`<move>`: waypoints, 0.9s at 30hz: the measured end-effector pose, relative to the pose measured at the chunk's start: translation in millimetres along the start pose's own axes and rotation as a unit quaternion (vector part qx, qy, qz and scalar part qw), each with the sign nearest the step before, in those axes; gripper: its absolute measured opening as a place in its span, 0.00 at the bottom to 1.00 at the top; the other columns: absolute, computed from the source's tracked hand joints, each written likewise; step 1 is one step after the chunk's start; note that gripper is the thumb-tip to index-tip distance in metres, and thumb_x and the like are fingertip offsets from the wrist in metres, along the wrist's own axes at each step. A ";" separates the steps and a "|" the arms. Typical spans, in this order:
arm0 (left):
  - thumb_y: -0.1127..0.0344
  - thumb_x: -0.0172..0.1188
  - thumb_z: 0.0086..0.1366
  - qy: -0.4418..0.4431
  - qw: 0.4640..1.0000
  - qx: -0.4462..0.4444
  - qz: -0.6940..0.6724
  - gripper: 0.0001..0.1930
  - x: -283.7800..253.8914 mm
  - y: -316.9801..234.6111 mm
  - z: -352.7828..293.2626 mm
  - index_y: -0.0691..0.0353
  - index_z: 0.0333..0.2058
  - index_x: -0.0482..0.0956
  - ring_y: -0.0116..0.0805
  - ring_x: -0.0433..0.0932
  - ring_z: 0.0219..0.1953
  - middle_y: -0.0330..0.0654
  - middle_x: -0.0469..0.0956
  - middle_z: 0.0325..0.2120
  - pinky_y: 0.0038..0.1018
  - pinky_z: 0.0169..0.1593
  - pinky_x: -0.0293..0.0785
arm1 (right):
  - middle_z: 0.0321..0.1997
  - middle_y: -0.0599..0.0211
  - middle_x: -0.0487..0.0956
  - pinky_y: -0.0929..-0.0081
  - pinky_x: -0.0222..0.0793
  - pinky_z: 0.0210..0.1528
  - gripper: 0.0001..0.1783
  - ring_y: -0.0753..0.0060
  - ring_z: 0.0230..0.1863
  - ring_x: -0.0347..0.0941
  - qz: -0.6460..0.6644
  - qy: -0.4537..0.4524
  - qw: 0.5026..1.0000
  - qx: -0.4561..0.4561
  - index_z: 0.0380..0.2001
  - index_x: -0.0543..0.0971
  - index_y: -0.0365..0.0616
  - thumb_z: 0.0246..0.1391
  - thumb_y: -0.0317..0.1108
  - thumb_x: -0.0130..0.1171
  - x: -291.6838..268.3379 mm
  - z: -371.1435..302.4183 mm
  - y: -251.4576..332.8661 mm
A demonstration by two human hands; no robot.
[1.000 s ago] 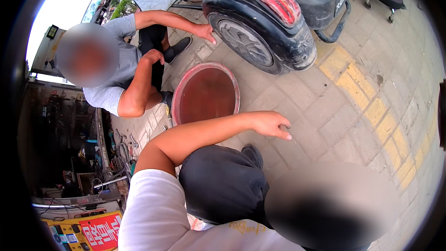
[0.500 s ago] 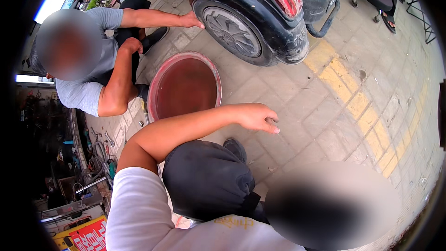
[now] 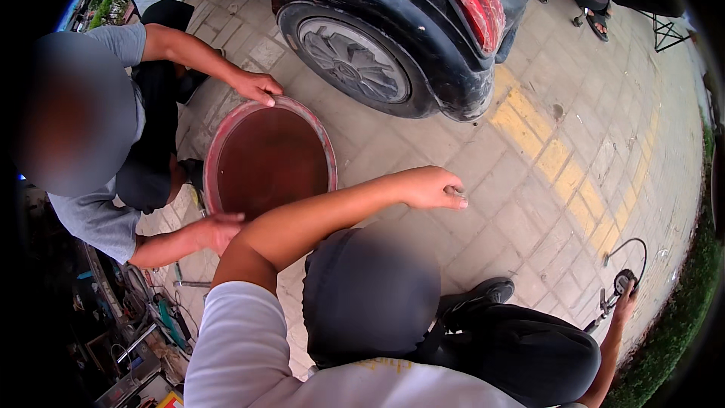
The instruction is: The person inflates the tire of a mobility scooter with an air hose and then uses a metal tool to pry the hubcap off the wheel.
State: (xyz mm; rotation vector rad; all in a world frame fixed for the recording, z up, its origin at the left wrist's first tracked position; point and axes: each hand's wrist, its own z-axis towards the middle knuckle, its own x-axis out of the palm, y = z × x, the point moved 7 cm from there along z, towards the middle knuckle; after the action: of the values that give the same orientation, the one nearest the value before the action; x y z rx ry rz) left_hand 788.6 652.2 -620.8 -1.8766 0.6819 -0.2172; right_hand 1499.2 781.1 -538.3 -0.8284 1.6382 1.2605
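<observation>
Honestly, steady that red basin (image 3: pixel 214 155) first; left hand (image 3: pixel 434 187) is curled shut beside it, right hand (image 3: pixel 624 304) touches the gauge (image 3: pixel 624 281), grip unclear.

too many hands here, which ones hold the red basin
The grey-shirted person's: far hand and near hand on the basin rim; the white-sleeved hand is off it.

a roadside repair shop: paved sidewalk (image 3: pixel 529 204), parked scooter's rear wheel (image 3: pixel 355 60), tools (image 3: pixel 162 317) strewn at left.
</observation>
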 end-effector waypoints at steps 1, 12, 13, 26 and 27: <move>0.49 0.59 0.61 -0.005 1.000 -0.008 -0.020 0.31 -1.9 5.0 -2.8 0.74 0.51 0.69 0.41 0.77 0.45 0.56 0.77 0.42 0.30 0.49 0.72 | 0.47 0.48 0.75 0.68 0.67 0.50 0.34 0.57 0.47 0.72 0.023 -0.008 0.997 -0.070 0.55 0.68 0.34 0.61 0.56 0.45 14.0 1.4 36.1; 0.51 0.58 0.61 -0.007 0.999 -0.032 0.039 0.26 -11.3 22.9 0.7 0.70 0.46 0.74 0.42 0.78 0.42 0.53 0.79 0.40 0.32 0.45 0.72 | 0.22 0.74 0.74 0.84 0.47 0.15 0.19 0.88 0.13 0.53 0.273 0.168 0.942 -0.095 0.32 0.77 0.42 0.62 0.47 0.48 156.2 -18.7 276.5; 0.51 0.58 0.61 -0.002 0.998 -0.035 0.057 0.25 -11.3 19.4 -3.3 0.70 0.46 0.74 0.44 0.78 0.42 0.53 0.78 0.40 0.33 0.45 0.72 | 0.25 0.71 0.76 0.85 0.48 0.16 0.18 0.88 0.13 0.53 0.288 0.208 0.929 -0.098 0.30 0.78 0.40 0.62 0.44 0.49 160.3 -22.8 292.8; 0.48 0.64 0.54 -0.127 0.970 0.081 0.190 0.45 37.3 -37.3 -26.2 0.67 0.62 0.53 0.52 0.52 0.64 0.55 0.52 0.63 0.41 0.64 0.53 | 0.24 0.75 0.75 0.82 0.62 0.29 0.07 0.84 0.27 0.68 0.146 0.562 0.763 -0.286 0.26 0.77 0.39 0.43 0.20 0.65 194.6 -142.5 424.3; 0.48 0.64 0.54 -0.115 0.980 0.087 0.133 0.44 54.2 -38.0 -25.6 0.67 0.61 0.54 0.50 0.53 0.64 0.55 0.54 0.62 0.40 0.64 0.53 | 0.24 0.75 0.74 0.81 0.62 0.30 0.07 0.84 0.28 0.68 0.142 0.583 0.742 -0.300 0.27 0.77 0.38 0.44 0.21 0.65 196.3 -152.0 434.9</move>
State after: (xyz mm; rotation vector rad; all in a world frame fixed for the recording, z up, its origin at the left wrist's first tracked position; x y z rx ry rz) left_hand 834.9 611.9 -585.1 -1.5935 0.7209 0.1101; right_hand 999.5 749.6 -541.7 -2.1558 2.3783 1.6409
